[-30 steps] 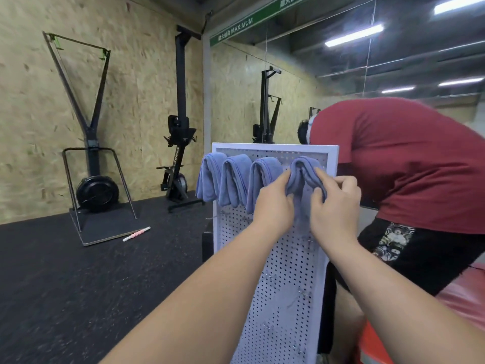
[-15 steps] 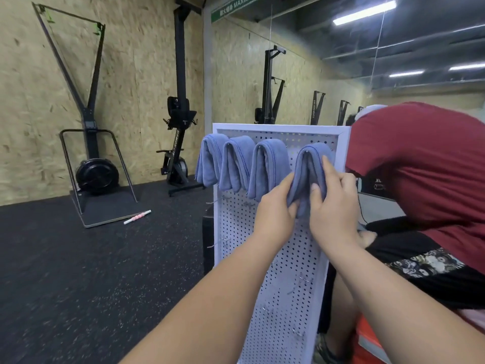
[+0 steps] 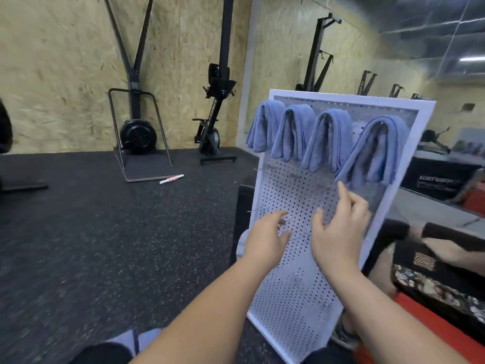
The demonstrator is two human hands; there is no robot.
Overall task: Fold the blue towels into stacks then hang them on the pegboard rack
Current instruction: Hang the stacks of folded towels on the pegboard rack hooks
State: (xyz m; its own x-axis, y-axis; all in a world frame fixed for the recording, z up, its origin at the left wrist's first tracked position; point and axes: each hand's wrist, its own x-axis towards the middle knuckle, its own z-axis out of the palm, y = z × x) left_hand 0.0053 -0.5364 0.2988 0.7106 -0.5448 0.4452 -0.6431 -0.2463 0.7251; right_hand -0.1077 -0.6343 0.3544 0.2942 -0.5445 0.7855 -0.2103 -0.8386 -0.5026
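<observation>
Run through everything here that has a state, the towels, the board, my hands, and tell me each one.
Blue towels: four, folded, hanging over the top-row pegs.
Pegboard: standing, towels on its top row only.
Left hand: open, holding nothing.
Right hand: open, fingers spread, holding nothing.

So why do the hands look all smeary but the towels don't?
Head view: the left hand and right hand are motion-blurred, fingers smeared; the blue towels on the pegboard look sharper; the floor is streaked too.
</observation>
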